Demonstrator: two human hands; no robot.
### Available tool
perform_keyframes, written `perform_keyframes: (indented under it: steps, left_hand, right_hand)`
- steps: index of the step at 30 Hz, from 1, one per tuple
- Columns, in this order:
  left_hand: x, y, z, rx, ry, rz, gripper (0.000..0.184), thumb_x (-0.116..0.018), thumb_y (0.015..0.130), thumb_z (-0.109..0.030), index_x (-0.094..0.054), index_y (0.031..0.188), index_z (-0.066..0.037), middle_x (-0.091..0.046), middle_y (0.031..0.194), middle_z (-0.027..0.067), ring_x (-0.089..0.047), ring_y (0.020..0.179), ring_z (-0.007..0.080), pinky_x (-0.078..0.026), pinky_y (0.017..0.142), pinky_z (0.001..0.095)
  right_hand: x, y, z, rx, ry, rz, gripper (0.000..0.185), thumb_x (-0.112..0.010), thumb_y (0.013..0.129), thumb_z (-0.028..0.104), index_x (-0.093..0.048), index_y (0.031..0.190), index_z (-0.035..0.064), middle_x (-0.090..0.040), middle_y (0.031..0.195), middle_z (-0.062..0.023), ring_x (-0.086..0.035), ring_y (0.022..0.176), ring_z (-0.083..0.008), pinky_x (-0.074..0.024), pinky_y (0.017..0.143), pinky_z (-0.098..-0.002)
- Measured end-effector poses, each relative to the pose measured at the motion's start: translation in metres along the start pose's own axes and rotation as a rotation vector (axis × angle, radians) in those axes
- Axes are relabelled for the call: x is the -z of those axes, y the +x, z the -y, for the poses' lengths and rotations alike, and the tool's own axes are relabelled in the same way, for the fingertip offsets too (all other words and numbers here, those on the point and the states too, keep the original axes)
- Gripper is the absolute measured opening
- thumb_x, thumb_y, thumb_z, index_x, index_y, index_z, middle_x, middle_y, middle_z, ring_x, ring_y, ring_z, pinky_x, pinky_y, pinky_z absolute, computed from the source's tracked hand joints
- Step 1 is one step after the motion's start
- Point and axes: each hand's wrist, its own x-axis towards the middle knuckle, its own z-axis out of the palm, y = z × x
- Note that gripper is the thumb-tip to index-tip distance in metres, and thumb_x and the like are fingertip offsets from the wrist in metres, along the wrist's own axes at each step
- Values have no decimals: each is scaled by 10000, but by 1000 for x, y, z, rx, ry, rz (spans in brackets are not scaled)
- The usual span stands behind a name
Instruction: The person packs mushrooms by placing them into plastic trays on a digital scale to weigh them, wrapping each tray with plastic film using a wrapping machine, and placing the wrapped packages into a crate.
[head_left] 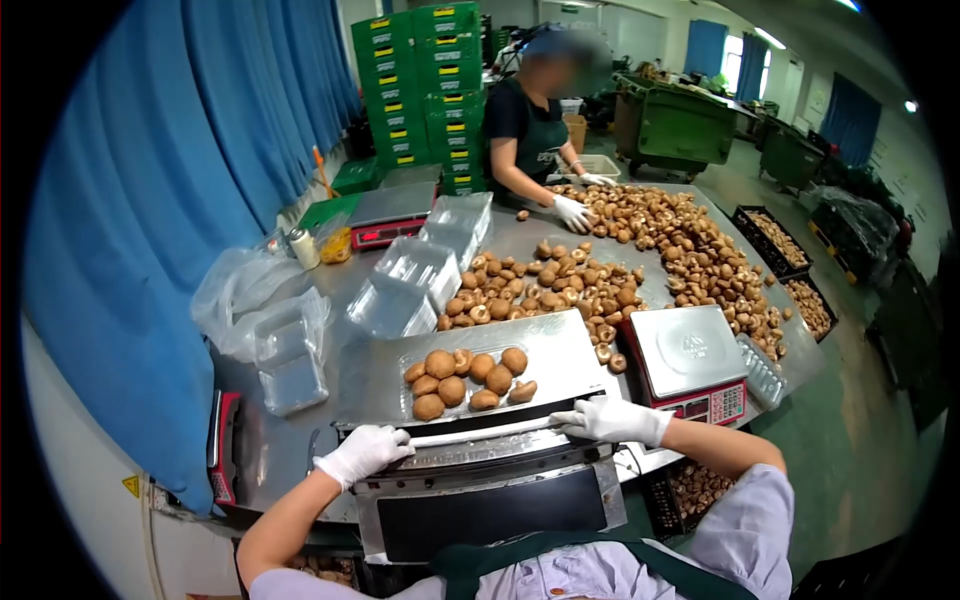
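Both my hands wear white gloves and are at the wrapping machine [487,458] in front of me. A whitish band that looks like the edge of plastic film [480,433] runs between them. My left hand [365,455] is closed on its left end. My right hand [612,418] pinches the right end, close to the red scale. Just beyond the band, several brown mushrooms [450,390] lie caps up on the shiny metal plate [560,345]; whether a clear tray is under them I cannot tell. The machine's dark flat panel [490,515] is nearest my body.
Loose mushrooms [700,240] are heaped across the metal table. A red scale [690,350] stands right, another scale [392,215] farther back. Clear trays [405,285] and plastic bags [240,295] lie left. A co-worker [530,130] in white gloves handles mushrooms; green crates [415,90] are stacked behind.
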Motion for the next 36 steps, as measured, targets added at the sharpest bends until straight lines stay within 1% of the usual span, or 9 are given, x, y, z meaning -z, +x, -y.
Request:
perform_keyframes:
  steps: [4, 6, 11, 18, 24, 26, 31, 32, 36]
  left_hand:
    - [-18, -16, -15, 543, -384, -24, 103, -641, 815, -169, -680, 907, -143, -626, 903, 39, -629, 803, 236, -513, 681, 321]
    - [-13, -23, -23, 669, -510, -80, 110, -629, 827, -154, -684, 910, -108, -628, 922, 56, -628, 844, 240, -507, 753, 308]
    - [-1, -17, -25, 685, -527, -16, 125, -614, 830, -163, -687, 902, -91, -627, 913, 75, -618, 849, 252, -492, 782, 317]
    - [3, -11, -11, 724, -645, 56, 168, -621, 821, -205, -676, 882, -57, -647, 882, 106, -632, 832, 262, -494, 769, 340]
    - [54, -62, -59, 846, -1546, 8, 215, -595, 849, -131, -503, 683, -29, -512, 708, 48, -585, 600, 155, -508, 634, 306]
    - [97, -77, -63, 956, -1560, 46, 423, -709, 794, -317, -539, 1051, -27, -633, 1018, 218, -658, 747, 298, -528, 555, 273]
    - [160, -30, -22, 287, -1147, -905, 260, -618, 822, -128, -423, 672, -44, -495, 725, 60, -627, 679, 233, -548, 708, 393]
    - [149, -25, 2, 494, -1009, -948, 16, -531, 778, 20, -523, 792, 16, -522, 783, 82, -560, 753, 189, -513, 785, 348]
    - [70, 80, 94, 555, -767, -906, 548, -614, 760, 42, -463, 1281, -29, -429, 1370, 150, -447, 1251, 238, -348, 1061, 338]
  right_hand:
    - [-46, 2, -17, -72, 135, -96, 387, -424, 949, 331, -507, 1272, 137, -577, 873, -183, -617, 731, -353, -510, 668, -427]
    - [-52, -5, -18, -100, 50, -81, 330, -488, 890, 203, -556, 1208, 148, -537, 1284, -99, -612, 867, -242, -545, 662, -338]
    - [-27, -10, -18, 95, -162, -85, 464, -501, 821, 131, -503, 1282, 176, -430, 1374, -98, -542, 1029, -237, -545, 689, -341]
    - [-46, -5, -16, 83, 46, -353, 295, -551, 810, 96, -557, 1103, 58, -593, 934, -146, -607, 803, -335, -505, 700, -413]
    - [2, -75, 49, -319, 631, -349, 141, -546, 907, 156, -607, 1016, 89, -597, 773, -175, -618, 656, -284, -499, 600, -360]
    - [61, -89, 66, -452, 856, -135, 185, -523, 953, 212, -636, 1030, 89, -654, 857, -99, -613, 701, -156, -509, 678, -300]
    - [122, -41, 39, 32, 1009, -945, 103, -540, 930, 75, -595, 947, -10, -650, 951, -106, -630, 896, -174, -506, 813, -299]
    - [126, -14, 22, -128, 890, -1080, 103, -545, 927, 73, -590, 945, -18, -645, 971, -119, -627, 947, -183, -499, 848, -307]
    - [63, 117, -89, -238, 349, -1149, 445, -631, 813, 39, -485, 1230, -11, -455, 1325, -256, -497, 1192, -362, -426, 985, -342]
